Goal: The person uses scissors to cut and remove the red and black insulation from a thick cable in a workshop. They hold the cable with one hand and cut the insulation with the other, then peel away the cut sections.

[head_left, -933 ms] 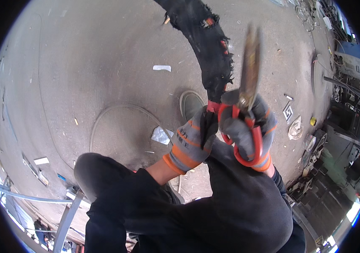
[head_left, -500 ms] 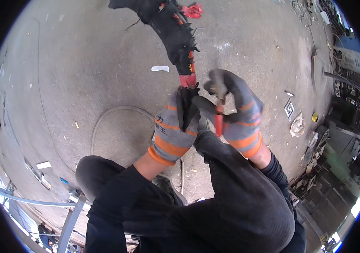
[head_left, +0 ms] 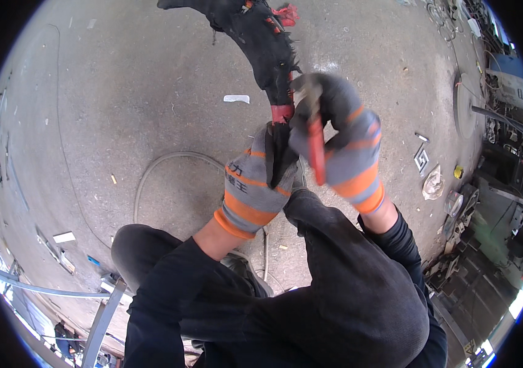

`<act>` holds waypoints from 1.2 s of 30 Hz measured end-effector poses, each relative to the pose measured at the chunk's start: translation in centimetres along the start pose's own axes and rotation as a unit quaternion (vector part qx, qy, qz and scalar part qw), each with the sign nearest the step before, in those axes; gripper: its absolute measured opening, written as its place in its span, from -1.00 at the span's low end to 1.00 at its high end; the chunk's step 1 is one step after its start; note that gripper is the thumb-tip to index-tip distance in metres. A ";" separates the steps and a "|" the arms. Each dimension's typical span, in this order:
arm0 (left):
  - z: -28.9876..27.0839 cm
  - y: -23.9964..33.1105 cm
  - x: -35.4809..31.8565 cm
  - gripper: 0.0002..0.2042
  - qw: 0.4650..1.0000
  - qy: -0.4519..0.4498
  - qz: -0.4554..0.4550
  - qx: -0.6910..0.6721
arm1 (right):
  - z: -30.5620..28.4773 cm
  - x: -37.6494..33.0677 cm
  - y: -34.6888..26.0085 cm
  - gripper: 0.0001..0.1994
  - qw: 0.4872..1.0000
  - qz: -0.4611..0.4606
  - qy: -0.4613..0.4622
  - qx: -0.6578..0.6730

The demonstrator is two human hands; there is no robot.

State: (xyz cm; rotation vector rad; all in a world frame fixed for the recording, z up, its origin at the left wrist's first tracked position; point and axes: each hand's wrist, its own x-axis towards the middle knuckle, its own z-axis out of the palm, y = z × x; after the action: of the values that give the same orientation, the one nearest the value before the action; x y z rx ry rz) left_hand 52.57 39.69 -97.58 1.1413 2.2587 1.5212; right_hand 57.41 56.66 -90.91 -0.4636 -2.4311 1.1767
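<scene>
My left hand point(head_left: 260, 184), in a grey glove with orange stripes, grips the lower end of a thick black cable bundle point(head_left: 261, 43) with frayed wrapping and red cores showing. The bundle curves up and away to the top of the view. My right hand point(head_left: 341, 141), gloved the same way, is closed around red-handled cutters point(head_left: 315, 147), whose head is against the red part of the bundle just above my left hand. My dark trousers and sleeves fill the lower part of the view.
A grey hose point(head_left: 157, 172) loops on the concrete floor to the left. A white scrap point(head_left: 237, 98) lies beyond the hands. A round metal disc point(head_left: 466, 104), small litter and machine parts point(head_left: 494, 233) crowd the right side. Metal bars point(head_left: 53, 288) lie at lower left.
The cutters have come down from pointing upward to meet the bundle. Both hands and the bundle have shifted up and a little right in view, with my right hand closed tighter.
</scene>
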 end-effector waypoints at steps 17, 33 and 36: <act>-2.3 1.7 2.0 -0.80 0.943 -0.069 -0.246 -0.214 | -2.6 -1.8 0.2 -0.54 0.948 0.223 -0.071 0.215; -0.2 0.4 0.9 -0.71 0.997 -0.047 -0.061 0.019 | -7.2 -8.7 -1.3 -0.28 0.930 0.233 -0.239 0.155; 0.2 0.4 1.0 -0.71 0.998 -0.036 -0.045 0.019 | -6.8 -8.6 -1.5 -0.31 0.921 0.264 -0.218 0.185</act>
State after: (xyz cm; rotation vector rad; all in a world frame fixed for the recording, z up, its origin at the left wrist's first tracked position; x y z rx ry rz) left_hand 52.22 40.57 -97.14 1.0716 2.2674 1.3888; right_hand 67.96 56.38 -87.70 -0.8451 -2.4041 2.1200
